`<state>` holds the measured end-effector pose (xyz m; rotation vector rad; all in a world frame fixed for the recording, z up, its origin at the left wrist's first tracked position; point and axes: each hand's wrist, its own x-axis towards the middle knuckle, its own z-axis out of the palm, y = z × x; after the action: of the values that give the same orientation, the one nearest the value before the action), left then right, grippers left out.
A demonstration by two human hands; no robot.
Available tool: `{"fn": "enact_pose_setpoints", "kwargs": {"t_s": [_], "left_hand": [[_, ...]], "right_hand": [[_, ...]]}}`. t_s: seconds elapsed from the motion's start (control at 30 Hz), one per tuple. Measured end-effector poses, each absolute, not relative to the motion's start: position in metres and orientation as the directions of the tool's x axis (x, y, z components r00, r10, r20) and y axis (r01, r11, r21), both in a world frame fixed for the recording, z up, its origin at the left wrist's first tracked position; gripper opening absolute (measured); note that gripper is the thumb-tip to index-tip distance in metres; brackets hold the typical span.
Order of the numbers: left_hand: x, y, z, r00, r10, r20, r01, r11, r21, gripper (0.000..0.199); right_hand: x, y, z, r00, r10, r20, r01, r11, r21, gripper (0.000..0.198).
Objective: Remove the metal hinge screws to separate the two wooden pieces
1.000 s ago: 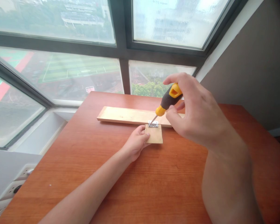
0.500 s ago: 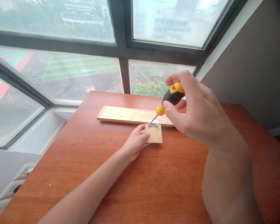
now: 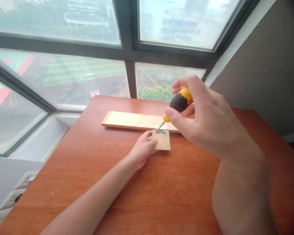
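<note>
My right hand (image 3: pixel 201 114) is closed around the handle of a yellow and black screwdriver (image 3: pixel 180 101). The screwdriver slants down to the left, its tip at the left part of a small metal hinge (image 3: pixel 161 130). That hinge spans a small square wooden piece (image 3: pixel 163 141) and the near edge of a long pale wooden board (image 3: pixel 132 120). My left hand (image 3: pixel 145 147) grips the square piece by its left side, thumb on top and fingers partly hidden beneath. The board's right end is hidden behind my right hand.
Everything rests on a reddish-brown wooden table (image 3: pixel 137 202). Beyond its far edge stand windows with a dark frame (image 3: pixel 129 52). Power sockets (image 3: pixel 12 197) sit low at the left, and a grey wall (image 3: pixel 264 75) rises at the right.
The screwdriver handle has turned a little, and my right thumb has shifted up and left along it. My left hand, the square piece and the board have stayed in place.
</note>
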<state>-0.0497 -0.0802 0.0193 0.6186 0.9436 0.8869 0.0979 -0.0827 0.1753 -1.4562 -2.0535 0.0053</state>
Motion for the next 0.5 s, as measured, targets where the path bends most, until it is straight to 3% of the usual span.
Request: {"fn": "enact_pose_setpoints", "kwargs": {"t_s": [0.17,0.33,0.5], "left_hand": [[-0.0507,-0.0793,0.0149,0.307,0.854,-0.42,-0.365,0.514,0.776,0.028],[-0.0504,-0.0799,0.0162,0.311,0.856,-0.413,-0.365,0.508,0.78,0.027],[-0.0501,-0.08,0.0168,0.311,0.856,-0.413,-0.363,0.509,0.781,0.027]], "right_hand": [[0.097,-0.0765,0.1719,-0.15,0.819,0.554,0.878,0.368,-0.305,0.023],[0.0968,-0.0802,0.1721,-0.182,0.84,0.51,0.847,0.397,-0.352,0.041],[0.0924,-0.0809,0.1726,-0.144,0.851,0.505,0.874,0.349,-0.339,0.029]]}}
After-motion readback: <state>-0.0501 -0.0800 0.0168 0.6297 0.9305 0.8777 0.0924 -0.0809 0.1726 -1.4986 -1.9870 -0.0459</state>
